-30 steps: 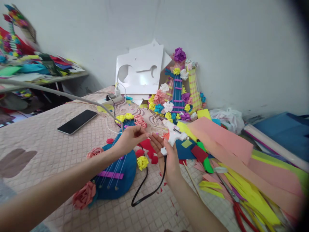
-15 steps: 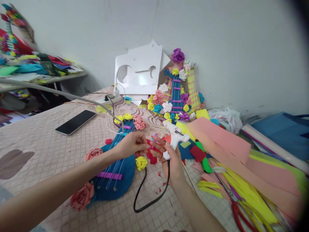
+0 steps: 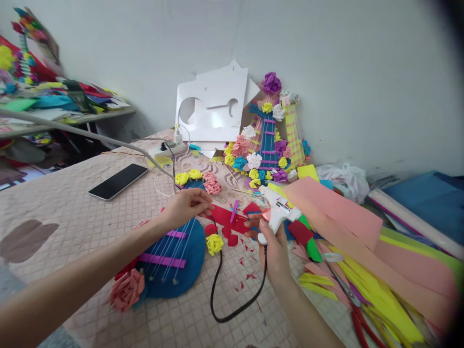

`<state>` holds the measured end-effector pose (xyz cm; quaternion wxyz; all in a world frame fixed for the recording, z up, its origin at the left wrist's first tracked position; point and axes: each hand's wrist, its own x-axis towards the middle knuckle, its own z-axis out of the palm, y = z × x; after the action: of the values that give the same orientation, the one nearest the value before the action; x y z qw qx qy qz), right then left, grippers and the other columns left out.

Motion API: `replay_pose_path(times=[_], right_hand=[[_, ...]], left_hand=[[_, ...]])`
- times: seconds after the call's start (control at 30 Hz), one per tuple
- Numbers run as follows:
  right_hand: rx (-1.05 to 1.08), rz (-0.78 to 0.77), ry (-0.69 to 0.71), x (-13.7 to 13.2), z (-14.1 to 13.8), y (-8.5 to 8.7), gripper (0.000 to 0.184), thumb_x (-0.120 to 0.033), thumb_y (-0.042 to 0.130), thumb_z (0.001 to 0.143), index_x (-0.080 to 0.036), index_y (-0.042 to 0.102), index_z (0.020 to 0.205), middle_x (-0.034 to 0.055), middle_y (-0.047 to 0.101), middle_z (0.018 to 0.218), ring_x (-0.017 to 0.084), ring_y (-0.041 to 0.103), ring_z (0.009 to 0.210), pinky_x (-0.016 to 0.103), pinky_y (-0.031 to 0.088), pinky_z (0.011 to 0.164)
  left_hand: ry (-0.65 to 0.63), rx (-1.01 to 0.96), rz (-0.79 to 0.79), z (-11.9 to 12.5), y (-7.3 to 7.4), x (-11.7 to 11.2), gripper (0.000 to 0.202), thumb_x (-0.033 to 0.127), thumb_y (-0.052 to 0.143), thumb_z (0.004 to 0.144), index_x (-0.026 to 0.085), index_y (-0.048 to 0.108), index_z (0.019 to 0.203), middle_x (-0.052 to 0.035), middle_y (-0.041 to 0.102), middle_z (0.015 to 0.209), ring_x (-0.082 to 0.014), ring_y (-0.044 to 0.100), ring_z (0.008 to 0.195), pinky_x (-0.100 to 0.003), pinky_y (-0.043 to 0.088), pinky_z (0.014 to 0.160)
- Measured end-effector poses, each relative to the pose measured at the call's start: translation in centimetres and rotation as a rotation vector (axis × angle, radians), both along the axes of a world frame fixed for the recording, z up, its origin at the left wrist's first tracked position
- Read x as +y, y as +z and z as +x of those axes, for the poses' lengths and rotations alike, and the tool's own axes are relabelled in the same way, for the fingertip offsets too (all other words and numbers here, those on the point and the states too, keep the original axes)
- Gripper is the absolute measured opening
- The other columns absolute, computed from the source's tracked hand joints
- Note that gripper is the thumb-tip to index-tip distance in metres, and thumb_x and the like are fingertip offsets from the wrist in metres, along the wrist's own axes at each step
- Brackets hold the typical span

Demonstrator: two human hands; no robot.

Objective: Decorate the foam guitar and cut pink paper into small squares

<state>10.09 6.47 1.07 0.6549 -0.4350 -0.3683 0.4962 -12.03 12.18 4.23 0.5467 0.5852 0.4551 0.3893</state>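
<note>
My right hand (image 3: pixel 271 237) is wrapped round a white hot glue gun (image 3: pixel 278 209) whose black cord loops down over the table. My left hand (image 3: pixel 191 205) hovers over the blue paper guitar (image 3: pixel 192 258), its fingertips pinched together; whatever is between them is too small to make out. White strings and purple strips cross the guitar's body. A pink paper rose (image 3: pixel 127 289) sits at its lower left edge, and yellow paper flowers (image 3: pixel 188 176) are at its head. One loose yellow paper flower (image 3: pixel 214 244) lies beside the body.
Red paper (image 3: pixel 226 217) and small scraps lie between my hands. A phone (image 3: pixel 119 181) rests at the left. Pink paper sheets (image 3: pixel 337 208), yellow strips and red-handled scissors (image 3: pixel 353 299) cover the right side. Decorated guitars (image 3: pixel 268 140) and white cut-out boards (image 3: pixel 213 106) lean on the wall.
My hands have moved apart: the left has gone left over the guitar, the right has shifted right with the glue gun. The view has turned slightly left.
</note>
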Motion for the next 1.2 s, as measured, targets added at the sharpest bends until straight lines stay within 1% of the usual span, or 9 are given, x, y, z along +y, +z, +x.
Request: replay_pose_path(times=[0.1, 0.2, 0.33, 0.43, 0.6, 0.73, 0.83, 1.0, 1.2], right_hand=[[-0.04, 0.027, -0.009, 0.0, 0.5, -0.5, 0.022, -0.031, 0.064, 0.077, -0.022, 0.056, 0.096, 0.0006, 0.065, 0.083, 0.015, 0.059, 0.064, 0.026, 0.046, 0.054], [-0.073, 0.056, 0.02, -0.2, 0.9, -0.7, 0.016, -0.03, 0.062, 0.08, -0.021, 0.056, 0.091, -0.0014, 0.063, 0.076, 0.012, 0.054, 0.056, 0.026, 0.044, 0.054], [-0.08, 0.058, 0.037, -0.8, 1.2, -1.1, 0.017, -0.029, 0.061, 0.081, -0.021, 0.054, 0.094, -0.0016, 0.063, 0.077, 0.011, 0.051, 0.053, 0.026, 0.042, 0.051], [-0.098, 0.035, 0.046, -1.3, 1.3, -1.3, 0.022, -0.031, 0.061, 0.08, -0.021, 0.054, 0.098, -0.0013, 0.062, 0.075, 0.011, 0.051, 0.052, 0.026, 0.042, 0.05], [-0.126, 0.038, 0.095, -1.5, 1.5, -1.1, 0.016, -0.032, 0.058, 0.082, -0.019, 0.055, 0.09, -0.0024, 0.058, 0.065, 0.011, 0.05, 0.052, 0.026, 0.041, 0.051], [-0.121, 0.047, 0.101, -1.5, 1.5, -1.0, 0.013, -0.031, 0.058, 0.083, -0.019, 0.055, 0.087, -0.003, 0.057, 0.064, 0.011, 0.049, 0.052, 0.025, 0.041, 0.051], [-0.128, 0.044, 0.11, -1.5, 1.5, -1.2, 0.011, -0.03, 0.057, 0.083, -0.019, 0.055, 0.085, -0.0034, 0.057, 0.062, 0.011, 0.049, 0.052, 0.025, 0.04, 0.052], [-0.137, 0.028, 0.084, -1.3, 1.6, -1.6, 0.014, -0.032, 0.058, 0.082, -0.02, 0.055, 0.086, -0.0035, 0.056, 0.062, 0.011, 0.048, 0.051, 0.025, 0.039, 0.051], [-0.112, -0.001, 0.056, -1.2, 1.6, -1.8, 0.016, -0.033, 0.06, 0.08, -0.02, 0.056, 0.088, -0.0039, 0.057, 0.06, 0.011, 0.049, 0.05, 0.025, 0.039, 0.051]], left_hand=[[0.0, 0.016, 0.004, -0.3, -0.1, -0.2, 0.028, 0.034, 0.068, 0.069, 0.015, 0.057, 0.087, -0.005, 0.071, 0.077, -0.0181, 0.069, 0.072, -0.027, 0.053, 0.065], [0.003, 0.146, 0.067, 0.0, -0.1, -0.2, 0.022, 0.035, 0.061, 0.075, 0.015, 0.059, 0.083, -0.0041, 0.069, 0.073, -0.0161, 0.066, 0.065, -0.025, 0.051, 0.062], [0.001, 0.499, 0.359, 1.6, -0.4, 0.6, 0.022, 0.029, 0.05, 0.081, 0.015, 0.058, 0.066, 0.0, 0.058, 0.057, -0.0111, 0.054, 0.053, -0.021, 0.039, 0.053], [-0.06, 0.692, 0.49, 2.9, -1.5, 2.1, 0.016, 0.017, 0.05, 0.076, 0.015, 0.057, 0.062, -0.0005, 0.057, 0.059, -0.0117, 0.05, 0.058, -0.022, 0.035, 0.056], [-0.12, 0.734, 0.483, 4.2, -4.1, 4.2, 0.014, 0.004, 0.052, 0.064, 0.016, 0.06, 0.064, -0.002, 0.06, 0.064, -0.0136, 0.051, 0.061, -0.023, 0.035, 0.058], [-0.142, 0.74, 0.485, 4.6, -5.0, 4.6, 0.012, 0.004, 0.056, 0.061, 0.016, 0.058, 0.062, -0.0023, 0.059, 0.066, -0.014, 0.051, 0.063, -0.023, 0.035, 0.06], [-0.14, 0.716, 0.489, 4.5, -4.6, 4.7, 0.009, 0.009, 0.054, 0.067, 0.016, 0.055, 0.062, -0.0014, 0.057, 0.065, -0.0132, 0.05, 0.062, -0.023, 0.035, 0.06], [-0.078, 0.657, 0.509, 3.8, -2.5, 4.2, 0.013, 0.019, 0.045, 0.08, 0.017, 0.051, 0.069, 0.0013, 0.05, 0.062, -0.0114, 0.046, 0.06, -0.021, 0.033, 0.058], [0.036, 0.663, 0.441, 3.1, -0.9, 3.0, 0.034, 0.033, 0.037, 0.088, 0.018, 0.04, 0.057, 0.004, 0.035, 0.05, -0.0099, 0.037, 0.048, -0.024, 0.024, 0.051]])
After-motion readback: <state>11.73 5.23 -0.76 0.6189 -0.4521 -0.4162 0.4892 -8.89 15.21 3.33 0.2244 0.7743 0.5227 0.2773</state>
